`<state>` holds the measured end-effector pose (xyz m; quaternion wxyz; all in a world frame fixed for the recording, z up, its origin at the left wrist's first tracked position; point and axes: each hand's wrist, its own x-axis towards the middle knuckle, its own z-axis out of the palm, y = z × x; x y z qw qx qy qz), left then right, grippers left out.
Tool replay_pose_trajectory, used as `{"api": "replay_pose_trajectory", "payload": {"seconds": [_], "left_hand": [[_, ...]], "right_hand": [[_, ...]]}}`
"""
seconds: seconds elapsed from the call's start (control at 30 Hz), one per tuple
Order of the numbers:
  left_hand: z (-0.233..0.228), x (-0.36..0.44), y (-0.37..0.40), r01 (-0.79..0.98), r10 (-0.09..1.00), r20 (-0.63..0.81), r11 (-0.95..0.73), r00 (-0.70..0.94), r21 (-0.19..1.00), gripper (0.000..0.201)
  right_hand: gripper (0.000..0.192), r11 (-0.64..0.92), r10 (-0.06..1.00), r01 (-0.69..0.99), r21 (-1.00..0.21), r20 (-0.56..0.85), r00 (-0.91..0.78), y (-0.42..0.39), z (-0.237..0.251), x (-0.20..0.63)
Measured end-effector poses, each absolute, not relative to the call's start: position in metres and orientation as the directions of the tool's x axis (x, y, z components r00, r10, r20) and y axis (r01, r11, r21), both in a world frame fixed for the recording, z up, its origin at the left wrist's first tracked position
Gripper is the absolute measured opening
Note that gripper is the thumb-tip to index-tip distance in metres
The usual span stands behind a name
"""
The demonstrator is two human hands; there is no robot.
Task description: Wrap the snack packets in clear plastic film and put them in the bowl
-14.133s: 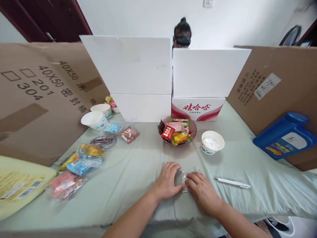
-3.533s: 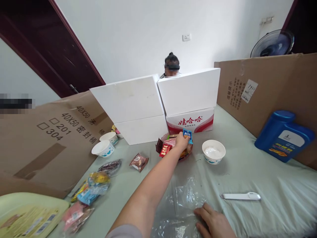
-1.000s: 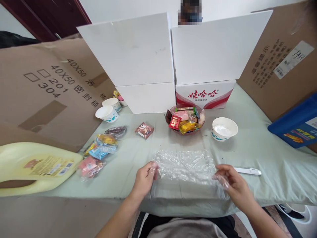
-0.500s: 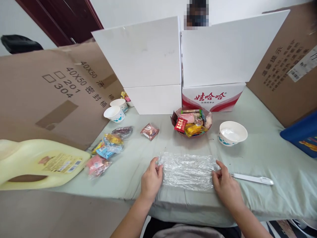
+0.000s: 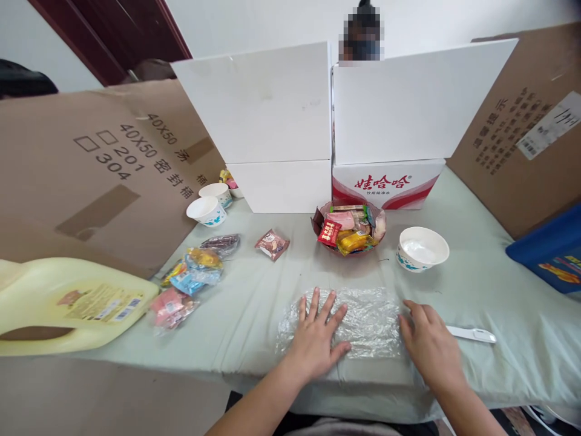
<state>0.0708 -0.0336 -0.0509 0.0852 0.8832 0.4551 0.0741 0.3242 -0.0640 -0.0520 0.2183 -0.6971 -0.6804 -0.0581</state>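
A crinkled sheet of clear plastic film lies flat near the table's front edge. My left hand rests palm down on its left half, fingers spread wide. Beside the film's right edge is my right hand, its fingers loosely bent and thumb apart, with nothing visible held. A slim white-handled tool lies just right of that hand, which hides its other end. Beyond the film stand a bowl of wrapped snacks and a white paper bowl. A brown snack packet lies to the left.
Several wrapped snacks lie at left, near a pale yellow jug and paper bowls. White box panels and cardboard boxes enclose the back and sides. A blue container is at right. A person's head shows behind the panels.
My left hand has let go of the film's left edge and spread flat on top of it. My right hand has loosened from the right edge and shifted slightly right.
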Motion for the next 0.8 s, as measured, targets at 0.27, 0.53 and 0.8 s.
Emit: {"api": "replay_pose_trajectory", "payload": {"seconds": [0.27,0.53,0.8], "left_hand": [[-0.056,0.063,-0.032,0.802,0.824,0.071,-0.564,0.562,0.197,0.075],[-0.065,-0.045,-0.022,0.950,0.949,0.182,-0.283,0.258,0.131,0.062],[-0.023,-0.049,-0.056,0.672,0.750,0.121,-0.643,0.651,0.368,0.041]], "right_hand": [[0.072,0.573,0.804,0.814,-0.097,0.261,-0.534,-0.045,-0.057,0.279],[0.079,0.475,0.865,0.874,-0.102,0.235,-0.443,-0.065,-0.065,0.315],[0.042,0.599,0.800,0.752,-0.275,0.242,-0.549,-0.105,-0.052,0.346]]}}
